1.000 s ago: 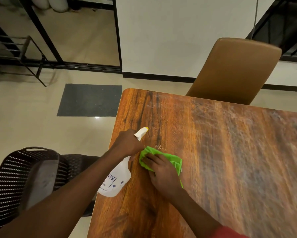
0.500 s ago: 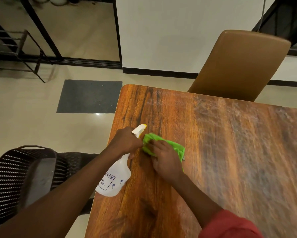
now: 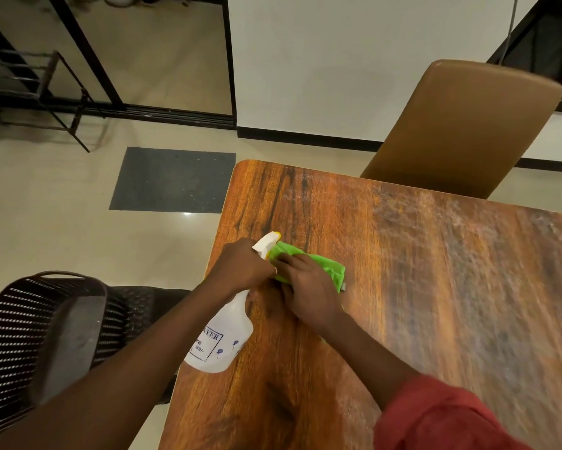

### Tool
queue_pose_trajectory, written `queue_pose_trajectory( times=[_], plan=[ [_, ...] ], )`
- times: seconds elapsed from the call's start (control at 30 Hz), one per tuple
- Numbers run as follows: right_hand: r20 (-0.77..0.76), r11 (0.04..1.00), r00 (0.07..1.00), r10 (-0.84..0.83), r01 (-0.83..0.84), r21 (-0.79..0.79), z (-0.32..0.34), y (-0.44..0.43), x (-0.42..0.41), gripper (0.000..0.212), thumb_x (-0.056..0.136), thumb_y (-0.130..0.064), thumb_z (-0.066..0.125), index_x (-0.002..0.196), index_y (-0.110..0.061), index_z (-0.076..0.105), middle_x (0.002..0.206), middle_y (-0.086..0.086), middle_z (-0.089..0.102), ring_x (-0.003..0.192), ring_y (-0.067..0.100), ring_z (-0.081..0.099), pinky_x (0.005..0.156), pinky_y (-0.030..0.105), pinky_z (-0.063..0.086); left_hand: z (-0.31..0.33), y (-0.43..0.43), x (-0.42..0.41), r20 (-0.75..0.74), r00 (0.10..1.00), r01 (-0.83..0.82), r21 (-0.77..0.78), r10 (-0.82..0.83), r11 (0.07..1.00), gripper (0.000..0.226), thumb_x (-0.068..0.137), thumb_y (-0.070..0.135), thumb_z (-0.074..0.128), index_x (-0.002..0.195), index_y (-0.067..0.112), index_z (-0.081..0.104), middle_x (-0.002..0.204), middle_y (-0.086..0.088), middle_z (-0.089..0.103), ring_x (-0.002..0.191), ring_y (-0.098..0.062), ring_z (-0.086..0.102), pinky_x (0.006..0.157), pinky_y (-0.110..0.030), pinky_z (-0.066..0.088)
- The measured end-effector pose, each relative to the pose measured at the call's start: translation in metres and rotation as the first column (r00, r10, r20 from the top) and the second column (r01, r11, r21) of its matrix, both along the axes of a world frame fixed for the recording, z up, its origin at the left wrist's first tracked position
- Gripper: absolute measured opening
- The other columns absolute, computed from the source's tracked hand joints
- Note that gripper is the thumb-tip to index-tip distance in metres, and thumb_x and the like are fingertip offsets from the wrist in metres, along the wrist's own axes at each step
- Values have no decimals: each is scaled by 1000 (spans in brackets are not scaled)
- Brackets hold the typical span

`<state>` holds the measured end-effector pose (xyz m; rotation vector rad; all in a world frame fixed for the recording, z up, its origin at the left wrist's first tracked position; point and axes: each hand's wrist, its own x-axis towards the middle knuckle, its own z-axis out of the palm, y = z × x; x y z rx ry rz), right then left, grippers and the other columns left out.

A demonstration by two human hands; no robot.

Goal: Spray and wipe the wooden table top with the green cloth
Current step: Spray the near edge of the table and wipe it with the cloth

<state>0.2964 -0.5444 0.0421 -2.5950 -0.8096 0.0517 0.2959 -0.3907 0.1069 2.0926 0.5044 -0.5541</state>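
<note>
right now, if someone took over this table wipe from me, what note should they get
Left hand grips the spray bottle at its neck; the bottle is tilted over the table's left edge, with its nozzle beside the cloth.
Right hand presses the green cloth onto the wooden table top, near the left edge.
Done: wiping at that spot only, as far as shows.
Left: pale hazy smears cover the far and right side; these likely need spraying and wiping.
</note>
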Motion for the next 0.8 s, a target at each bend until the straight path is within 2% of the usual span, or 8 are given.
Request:
queue_pose_trajectory(
  times=[0.07, 0.13, 0.2, 0.27, 0.37, 0.5, 0.63, 0.8],
  plan=[
    [25, 999, 999, -42, 41, 21, 3, 7, 21, 38, 82, -29, 45, 100, -9, 72, 111, 6, 68, 98, 28, 61, 70, 35, 53, 0, 1, -1, 15, 1000, 0, 9, 0, 1000, 38, 78, 17, 72, 112, 7, 59, 85, -5, 58, 68, -18, 56, 52, -25, 40],
    [-1, 996, 996, -91, 91, 26, 1, 12, 37, 31, 81, -20, 50, 101, -9, 71, 113, 4, 67, 99, 28, 58, 69, 36, 54, -1, 2, -2, 29, 1000, -2, 25, 1, 1000, 33, 78, 17, 72, 108, 7, 61, 81, -5, 57, 69, -21, 57, 54, -27, 43],
    [-16, 992, 992, -126, 126, 30, -2, 14, 44, 33, 80, -11, 57, 110, -12, 69, 118, 2, 65, 105, 27, 55, 74, 36, 51, -1, 3, -3, 22, 1000, 0, 32, 0, 999, 31, 79, 17, 71, 107, 9, 60, 82, -4, 58, 66, -20, 57, 53, -27, 44],
    [10, 987, 988, -155, 154, 54, -3, 14, 38, 32, 79, -10, 60, 110, -12, 69, 116, 2, 66, 104, 27, 56, 74, 34, 49, -1, 4, -3, 9, 1000, -2, 47, 1, 999, 32, 79, 18, 71, 108, 9, 60, 82, -4, 59, 63, -17, 56, 50, -25, 39],
    [22, 986, 990, -141, 138, 96, -3, 5, 8, 33, 80, -21, 52, 106, -11, 70, 112, 2, 68, 99, 26, 60, 74, 36, 52, -1, 5, -4, -8, 1000, -10, 46, 11, 999, 29, 80, 18, 70, 105, 8, 60, 79, -4, 59, 60, -18, 57, 48, -23, 38],
    [30, 994, 994, -102, 101, 50, -18, -15, -18, 42, 70, -10, 64, 111, -14, 70, 118, 2, 66, 106, 24, 60, 86, 36, 51, -2, 6, -3, -19, 1000, -7, 43, 8, 999, 30, 82, 18, 69, 108, 8, 58, 89, -7, 61, 63, -21, 60, 49, -23, 43],
    [28, 971, 972, -235, 233, 54, -17, -13, 17, 38, 72, -6, 70, 110, -13, 70, 116, 4, 67, 106, 27, 60, 85, 38, 51, -2, 9, -4, 3, 1000, 1, 53, -1, 999, 36, 80, 18, 72, 112, 7, 60, 98, -10, 63, 77, -23, 61, 59, -26, 45],
    [6, 954, 955, -297, 296, 53, -14, -14, 30, 34, 79, -10, 65, 113, -14, 69, 120, 4, 66, 112, 28, 57, 88, 37, 48, 1, 6, -7, 17, 1000, -17, 33, 17, 999, 30, 83, 15, 69, 109, 11, 54, 90, -5, 56, 81, -22, 57, 68, -28, 46]
  ],
)
